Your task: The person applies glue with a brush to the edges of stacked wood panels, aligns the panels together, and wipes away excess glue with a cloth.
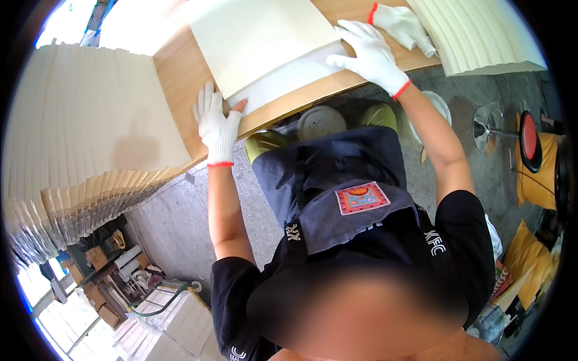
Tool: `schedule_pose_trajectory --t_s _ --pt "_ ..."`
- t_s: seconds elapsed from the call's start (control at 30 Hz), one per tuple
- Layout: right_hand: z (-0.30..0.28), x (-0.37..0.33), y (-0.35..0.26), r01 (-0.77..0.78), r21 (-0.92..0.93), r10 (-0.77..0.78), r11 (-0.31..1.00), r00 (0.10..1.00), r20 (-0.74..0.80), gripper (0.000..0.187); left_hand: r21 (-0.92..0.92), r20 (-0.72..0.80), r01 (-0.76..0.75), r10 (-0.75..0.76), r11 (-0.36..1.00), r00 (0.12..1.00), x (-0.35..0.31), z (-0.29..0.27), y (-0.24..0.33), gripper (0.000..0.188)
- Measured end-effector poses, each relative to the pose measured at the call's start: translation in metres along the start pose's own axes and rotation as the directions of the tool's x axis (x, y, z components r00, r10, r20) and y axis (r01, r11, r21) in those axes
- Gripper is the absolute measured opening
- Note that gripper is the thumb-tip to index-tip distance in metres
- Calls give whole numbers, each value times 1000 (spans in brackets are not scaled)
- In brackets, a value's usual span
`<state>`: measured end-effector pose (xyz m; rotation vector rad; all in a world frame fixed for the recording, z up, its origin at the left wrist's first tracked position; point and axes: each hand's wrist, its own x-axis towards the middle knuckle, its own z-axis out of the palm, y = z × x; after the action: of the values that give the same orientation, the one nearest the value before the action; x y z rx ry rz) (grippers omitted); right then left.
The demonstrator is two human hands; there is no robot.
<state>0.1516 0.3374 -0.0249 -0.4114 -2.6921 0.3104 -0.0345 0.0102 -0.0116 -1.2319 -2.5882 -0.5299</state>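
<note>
- Cream sheet (pixel 265 42), smooth, matte and straight-edged, lying flat between the person's two hands, its near right corner by the right fingertips.
- Below its near edge runs a paler, bluish-white strip (pixel 295 75); I can't tell whether that is a second sheet or the side of a stack.
- Left hand (pixel 218 123): white glove, red cuff, laid by the sheet's near left corner, fingers nearly together, bare thumb tip held out wide; it grips nothing I can see.
- Right hand (pixel 370 57): gloved to match, spread wide, thumb pointing across toward the left hand, nothing clasped.
- Just beyond the right hand, a loose white glove (pixel 400 25) rests on the wooden table (pixel 174 78); farther right stands a ribbed cream pile (pixel 481 30).
- To the left hand's left rises a tall stack of pale sheets (pixel 90 102), a shadow across it.
- Ahead of both hands, the cream sheet's far end is cut off, and glare washes out what lies beyond the left one.
- Whether either palm presses down is hard to make out.
</note>
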Motion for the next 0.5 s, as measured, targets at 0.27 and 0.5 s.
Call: schedule_pose_trajectory --t_s 0.27,0.5 --pt "-10 -35 -11 16 -46 -17 999 1000 -26 81 -90 15 54 -53 994 998 -20 -11 4 46" --pt "-9 -32 -10 42 -99 -43 994 999 -10 86 -45 29 37 -36 998 999 -19 -14 5 41"
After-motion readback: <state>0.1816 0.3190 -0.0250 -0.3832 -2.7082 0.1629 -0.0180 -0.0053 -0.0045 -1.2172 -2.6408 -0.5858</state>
